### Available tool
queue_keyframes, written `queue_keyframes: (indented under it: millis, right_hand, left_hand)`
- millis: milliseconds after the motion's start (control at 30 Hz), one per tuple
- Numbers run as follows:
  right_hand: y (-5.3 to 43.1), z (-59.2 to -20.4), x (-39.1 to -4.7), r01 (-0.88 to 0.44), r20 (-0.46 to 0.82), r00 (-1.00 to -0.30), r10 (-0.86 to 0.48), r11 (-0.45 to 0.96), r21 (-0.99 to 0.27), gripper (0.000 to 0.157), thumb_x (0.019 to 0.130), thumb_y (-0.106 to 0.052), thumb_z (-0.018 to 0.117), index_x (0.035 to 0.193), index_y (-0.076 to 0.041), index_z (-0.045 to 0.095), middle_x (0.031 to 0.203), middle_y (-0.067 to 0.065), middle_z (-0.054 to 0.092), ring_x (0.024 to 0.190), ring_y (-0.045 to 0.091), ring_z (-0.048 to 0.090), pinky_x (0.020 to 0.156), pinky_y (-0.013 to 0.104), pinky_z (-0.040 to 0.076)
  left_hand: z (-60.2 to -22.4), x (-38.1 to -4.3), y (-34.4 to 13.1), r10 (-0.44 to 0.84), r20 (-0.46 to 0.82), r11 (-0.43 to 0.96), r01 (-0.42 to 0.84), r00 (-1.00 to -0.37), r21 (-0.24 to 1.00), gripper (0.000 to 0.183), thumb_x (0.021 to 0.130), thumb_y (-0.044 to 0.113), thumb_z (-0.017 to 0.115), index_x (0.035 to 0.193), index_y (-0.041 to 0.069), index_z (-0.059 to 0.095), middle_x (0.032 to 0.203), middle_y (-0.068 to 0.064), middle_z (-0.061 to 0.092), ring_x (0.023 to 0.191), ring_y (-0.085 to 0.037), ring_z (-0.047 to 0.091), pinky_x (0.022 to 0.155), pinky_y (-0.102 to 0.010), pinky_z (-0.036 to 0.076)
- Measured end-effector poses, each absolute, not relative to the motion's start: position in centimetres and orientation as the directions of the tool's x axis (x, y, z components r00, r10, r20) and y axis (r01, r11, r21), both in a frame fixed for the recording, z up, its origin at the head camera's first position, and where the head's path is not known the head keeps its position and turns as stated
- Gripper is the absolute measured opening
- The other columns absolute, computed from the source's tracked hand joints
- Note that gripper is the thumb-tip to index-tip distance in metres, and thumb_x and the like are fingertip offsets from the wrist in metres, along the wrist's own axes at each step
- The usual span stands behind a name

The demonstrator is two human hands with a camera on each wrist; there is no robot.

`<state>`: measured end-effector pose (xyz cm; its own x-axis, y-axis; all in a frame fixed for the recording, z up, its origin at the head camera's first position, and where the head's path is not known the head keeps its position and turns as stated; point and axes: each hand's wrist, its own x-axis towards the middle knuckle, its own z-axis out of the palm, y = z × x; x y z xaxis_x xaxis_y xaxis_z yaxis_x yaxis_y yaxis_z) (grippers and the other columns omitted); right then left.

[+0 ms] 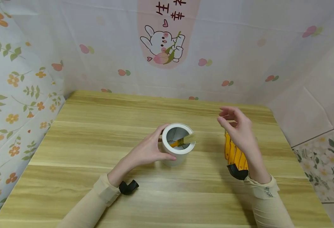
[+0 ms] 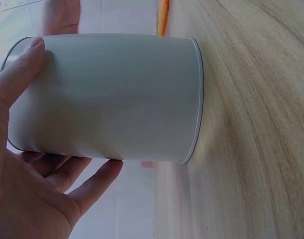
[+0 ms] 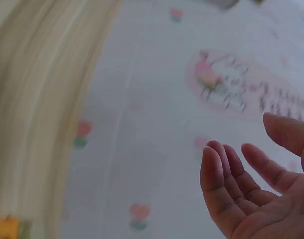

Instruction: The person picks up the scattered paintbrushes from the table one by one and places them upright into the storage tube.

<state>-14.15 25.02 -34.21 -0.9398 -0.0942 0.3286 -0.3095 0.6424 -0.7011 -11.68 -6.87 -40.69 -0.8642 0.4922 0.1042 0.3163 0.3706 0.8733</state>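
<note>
My left hand grips a white cylindrical canister from its left side, thumb across the near side and fingers behind. In the left wrist view the canister stands upright on the table, its smooth wall between thumb and fingers. A paintbrush with an orange handle leans inside, its pale bristles sticking out over the right part of the rim. My right hand is raised with loosely bent fingers, holding nothing, as the right wrist view also shows. Below it lie several paintbrushes with yellow-orange handles, partly hidden by hand and wrist.
The wooden table reaches back to a white printed cloth with a rabbit drawing. A flowered cloth hangs on the left. Black curved pieces sit at both wrists by the cream sleeves.
</note>
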Motion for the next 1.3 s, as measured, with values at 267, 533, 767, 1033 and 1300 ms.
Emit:
queue_keyframes:
  millis: [267,533,767,1033,1300]
  right_hand:
    - [29.9,-36.4,-14.9,-0.136,0.13,-0.989,-0.064,0.725,-0.675,0.051,0.104,-0.028,0.061,0.149,-0.007,0.049,0.125,0.022,0.064,0.098,0.012,0.066,0.072,0.009,0.053]
    - [31.5,-38.1,-16.2,0.033,-0.166,-0.981,-0.099,0.761,-0.648,0.07,0.106,-0.03,0.057,0.161,0.0,0.024,0.139,0.035,0.051,0.113,0.049,0.064,0.077,0.041,0.064]
    - [32.0,-38.9,-16.7,0.116,-0.282,-0.957,-0.063,0.811,-0.574,0.079,0.106,-0.036,0.056,0.162,0.003,0.016,0.145,0.038,0.046,0.099,0.04,0.072,0.078,0.045,0.063]
    - [31.3,-39.6,-16.9,0.072,-0.266,-0.962,-0.06,0.884,-0.461,0.084,0.096,-0.021,0.072,0.157,0.012,0.024,0.142,0.039,0.05,0.108,0.044,0.068,0.082,0.047,0.06]
    - [30.2,-40.6,-16.8,-0.03,-0.161,-0.982,-0.095,0.93,-0.367,0.081,0.087,-0.01,0.081,0.15,0.014,0.037,0.129,0.039,0.056,0.094,0.041,0.067,0.083,0.056,0.055]
  left_hand:
    - [-40.7,-11.7,-6.8,0.493,0.103,0.378,0.319,-0.864,0.869,0.105,0.072,0.037,0.095,0.154,0.034,0.03,0.147,0.002,0.052,0.132,-0.028,0.06,0.108,-0.046,0.052]
    - [-40.8,-11.7,-7.0,0.494,0.096,0.375,0.311,-0.864,0.874,0.105,0.072,0.033,0.096,0.155,0.034,0.03,0.147,0.001,0.051,0.13,-0.031,0.061,0.107,-0.047,0.052]
    - [-40.7,-11.8,-6.9,0.504,0.11,0.352,0.32,-0.857,0.879,0.103,0.073,0.031,0.095,0.153,0.036,0.031,0.146,0.002,0.052,0.131,-0.029,0.061,0.107,-0.046,0.052]
    - [-40.7,-11.8,-6.9,0.504,0.101,0.37,0.32,-0.858,0.872,0.104,0.073,0.035,0.095,0.154,0.036,0.03,0.146,0.0,0.052,0.13,-0.029,0.061,0.107,-0.048,0.052]
    - [-40.8,-11.8,-6.9,0.502,0.106,0.366,0.322,-0.858,0.873,0.104,0.072,0.034,0.095,0.153,0.037,0.03,0.145,0.002,0.053,0.129,-0.03,0.062,0.106,-0.048,0.052]
